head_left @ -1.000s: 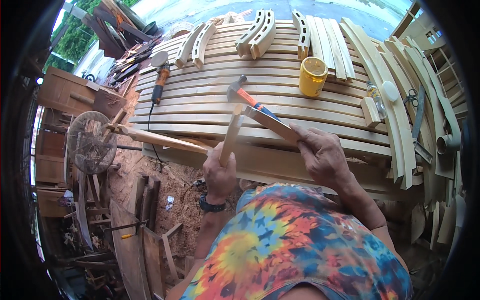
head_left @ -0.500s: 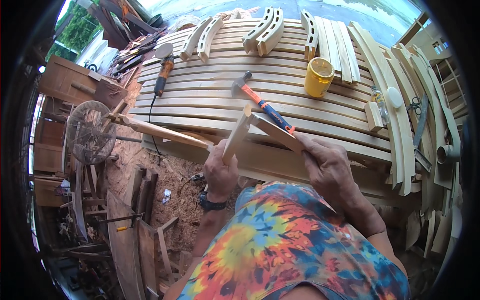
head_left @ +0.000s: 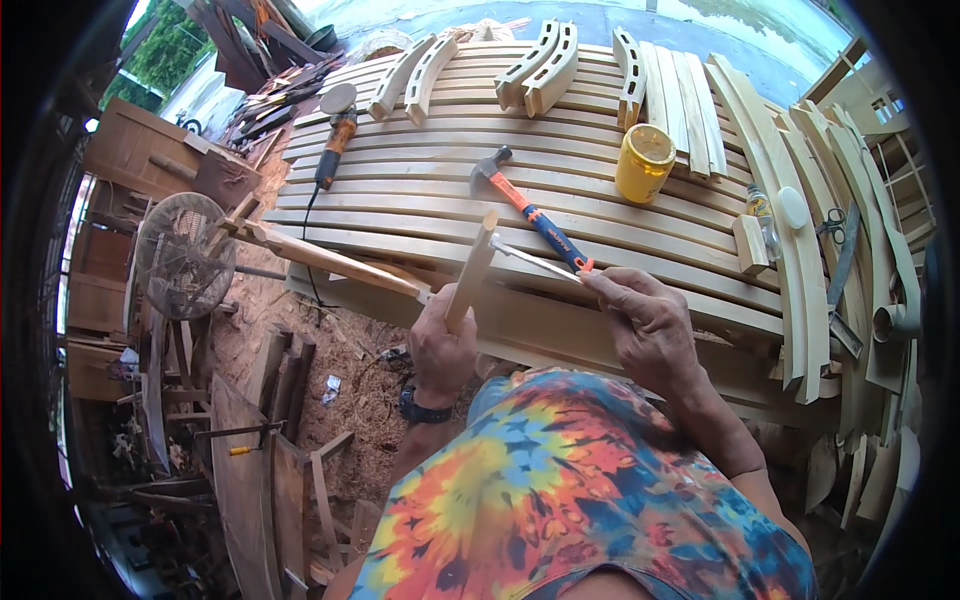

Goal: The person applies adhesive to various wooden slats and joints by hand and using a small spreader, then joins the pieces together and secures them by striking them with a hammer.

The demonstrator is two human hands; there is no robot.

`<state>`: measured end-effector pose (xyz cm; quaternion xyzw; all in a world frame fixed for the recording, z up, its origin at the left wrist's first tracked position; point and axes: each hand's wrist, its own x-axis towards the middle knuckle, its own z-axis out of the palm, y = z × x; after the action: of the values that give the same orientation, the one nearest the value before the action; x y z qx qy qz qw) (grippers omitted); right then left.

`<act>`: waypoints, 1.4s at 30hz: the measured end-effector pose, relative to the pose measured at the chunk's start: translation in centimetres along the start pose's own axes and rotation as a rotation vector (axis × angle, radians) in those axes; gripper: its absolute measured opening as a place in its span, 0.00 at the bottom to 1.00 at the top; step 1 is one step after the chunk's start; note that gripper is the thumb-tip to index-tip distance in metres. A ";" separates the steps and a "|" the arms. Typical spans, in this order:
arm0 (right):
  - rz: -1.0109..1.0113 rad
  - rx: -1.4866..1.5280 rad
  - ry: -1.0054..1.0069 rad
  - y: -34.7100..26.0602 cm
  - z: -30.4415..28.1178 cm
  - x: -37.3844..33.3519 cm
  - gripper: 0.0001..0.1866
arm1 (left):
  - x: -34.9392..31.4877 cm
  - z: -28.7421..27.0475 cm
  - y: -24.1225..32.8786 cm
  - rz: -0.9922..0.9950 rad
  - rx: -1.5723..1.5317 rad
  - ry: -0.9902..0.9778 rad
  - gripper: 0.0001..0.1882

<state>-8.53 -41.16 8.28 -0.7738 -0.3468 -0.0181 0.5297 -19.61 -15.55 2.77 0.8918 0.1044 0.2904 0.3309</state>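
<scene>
My left hand is closed round a pale wooden bar with a rounded end, held up at a tilt over the bench's near edge. A longer wooden piece reaches in from the left to the same hand; whether the two are joined is hidden. Between thumb and fingers, my right hand pinches a thin flat stick. Its whitish tip is at the side of the bar, near the rounded end. Just beyond lies a hammer with an orange and blue handle.
Pale slats cover the bench. On them are a yellow jar, a corded grinder, curved slotted pieces, a small block and a bottle. Scissors lie right. A fan and scrap wood stand left.
The stick has turned from showing its broad face to nearly edge-on, its tip still at the bar. My right hand has rolled slightly with it. My left hand keeps its hold.
</scene>
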 end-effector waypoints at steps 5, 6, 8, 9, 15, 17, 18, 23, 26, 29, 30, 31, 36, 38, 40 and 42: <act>-0.065 -0.071 -0.028 -0.5 -0.1 -0.1 0.22 | 0.1 -0.2 0.5 -0.049 -0.010 -0.036 0.14; -0.085 -0.101 -0.029 -0.6 -0.3 -0.2 0.22 | 0.0 -0.2 0.4 -0.059 0.003 -0.034 0.14; -0.106 -0.131 -0.028 -0.8 -0.7 0.0 0.23 | 0.0 -0.5 0.3 -0.080 -0.006 -0.035 0.14; -0.074 -0.118 -0.013 -0.9 -1.0 0.0 0.23 | 0.0 -0.6 0.2 -0.100 -0.015 -0.036 0.14; -0.056 -0.132 0.025 -0.1 -0.4 0.5 0.23 | 0.2 -0.4 0.4 -0.052 0.002 -0.034 0.14; -0.068 -0.139 0.011 -0.2 -0.3 0.5 0.22 | 0.2 -0.2 0.6 -0.056 0.005 -0.025 0.14; -0.073 -0.148 -0.005 -0.4 -0.3 0.5 0.21 | 0.2 -0.2 0.7 -0.061 0.009 -0.016 0.14; -0.084 -0.147 -0.033 -0.4 -1.0 0.6 0.20 | 0.3 -0.5 0.4 -0.021 -0.029 -0.007 0.14; -0.047 -0.144 0.023 -0.3 -1.2 1.0 0.20 | 0.1 -0.6 0.2 -0.024 -0.094 0.005 0.12; -0.031 -0.108 0.023 -0.9 -1.1 1.4 0.19 | -0.2 -0.5 -0.3 -0.063 -0.109 0.013 0.08; -0.053 -0.106 0.023 -0.9 -0.9 1.5 0.19 | -0.3 -0.5 -0.3 -0.075 -0.111 0.018 0.06; -0.078 -0.105 0.022 -0.9 -0.7 1.6 0.19 | -0.2 -0.4 -0.3 -0.074 -0.111 0.017 0.06; -0.066 -0.113 -0.001 -1.0 0.1 1.7 0.19 | -0.2 -0.3 -0.4 -0.057 -0.112 0.029 0.05; -0.087 -0.133 -0.015 -1.1 0.0 1.7 0.20 | -0.3 -0.5 -0.6 -0.049 -0.120 0.032 0.05; -0.136 -0.171 -0.006 -1.1 -0.3 1.8 0.20 | -0.4 -0.7 -0.6 -0.039 -0.131 0.034 0.05; -0.128 -0.178 -0.009 -0.8 -0.5 1.9 0.20 | -0.5 -1.0 -0.2 -0.040 -0.158 0.022 0.06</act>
<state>-7.40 -40.43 9.92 -0.7941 -0.3948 -0.0792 0.4553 -20.62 -15.07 3.04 0.8574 0.1027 0.3006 0.4048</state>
